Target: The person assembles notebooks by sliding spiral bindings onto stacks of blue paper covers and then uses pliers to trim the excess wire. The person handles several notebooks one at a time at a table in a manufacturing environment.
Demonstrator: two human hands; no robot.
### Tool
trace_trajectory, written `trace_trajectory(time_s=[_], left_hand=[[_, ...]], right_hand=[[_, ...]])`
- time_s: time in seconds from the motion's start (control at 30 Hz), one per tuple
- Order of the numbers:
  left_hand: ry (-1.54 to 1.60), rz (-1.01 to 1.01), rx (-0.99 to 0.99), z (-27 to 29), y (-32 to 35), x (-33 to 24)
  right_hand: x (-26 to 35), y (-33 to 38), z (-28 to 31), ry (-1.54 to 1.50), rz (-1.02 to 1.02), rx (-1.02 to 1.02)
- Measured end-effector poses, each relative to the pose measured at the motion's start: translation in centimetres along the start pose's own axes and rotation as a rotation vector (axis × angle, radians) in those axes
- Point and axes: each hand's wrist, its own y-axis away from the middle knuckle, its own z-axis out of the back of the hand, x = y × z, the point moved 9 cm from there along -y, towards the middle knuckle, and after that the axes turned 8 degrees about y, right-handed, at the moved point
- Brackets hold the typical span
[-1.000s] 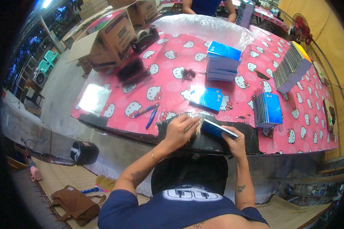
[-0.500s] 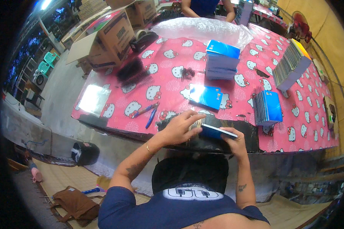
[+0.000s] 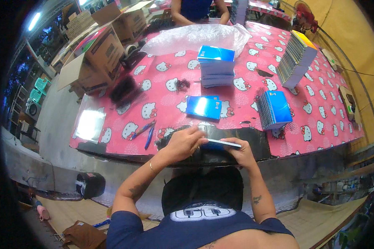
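Observation:
My right hand point(image 3: 242, 152) grips the right end of a thin blue-covered notebook point(image 3: 221, 144), thumb on top, holding it nearly level above the black patch at the table's front edge. At its left end, my left hand point(image 3: 185, 143) has its fingers curled together; whatever they pinch is hidden. Beyond the hands, blue notebooks point(image 3: 203, 108) lie flat, with a taller blue stack point(image 3: 217, 70) behind. Blue-handled pliers point(image 3: 148, 137) rest left of my left hand. Farther back are a heap of black spiral coils point(image 3: 126, 92) and a smaller coil clump point(image 3: 182, 85).
Coil-bound blue notebooks point(image 3: 274, 110) stand at right, before a tall yellow-topped stack point(image 3: 297, 60). Cardboard boxes point(image 3: 97, 60) fill the back left. Clear plastic wrap point(image 3: 191, 39) lies before another person point(image 3: 197, 10). A shiny sheet point(image 3: 90, 124) lies at the table's left end.
My view has shifted, so the table's things appear farther left and a little higher. The left fingers, spread over the notebook's end before, are now curled together there. My right hand keeps its grip.

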Motion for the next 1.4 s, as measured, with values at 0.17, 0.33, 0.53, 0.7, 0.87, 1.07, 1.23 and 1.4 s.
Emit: trace_trajectory(time_s=[0.17, 0.33, 0.53, 0.7, 0.87, 1.07, 1.23, 1.4], left_hand=[[-0.332, 0.039, -0.114, -2.1, 0.7, -0.3], [-0.613, 0.047, -0.138, -7.6, 6.3, -1.5], [-0.574, 0.002, -0.144, -4.5, 2.9, -2.2], [-0.607, 0.045, -0.261, -3.9, 1.8, -1.9], [-0.439, -0.072, -0.101, -8.2, 4.9, -3.1], [-0.562, -0.127, -0.228, -5.6, 2.3, -3.7], [-0.416, 0.047, -0.225, -3.9, -0.9, -3.0], [-0.272, -0.143, -0.148, -10.4, 4.8, -4.5]], right_hand=[[-0.1, 0.3, 0.0, -0.005, -0.048, -0.044], [0.8, 0.5, -0.5, -0.068, 0.000, -0.206], [2.6, 0.3, -1.2, -0.028, -0.026, -0.195], [2.5, 0.5, -1.2, 0.081, 0.049, -0.163], [3.5, 0.7, 0.1, -0.052, 0.017, -0.249], [3.6, 0.6, -1.0, -0.088, -0.012, -0.211], [2.9, 0.4, -1.5, 0.040, 0.032, -0.134], [1.9, -0.7, -0.1, 0.048, 0.109, -0.101]])
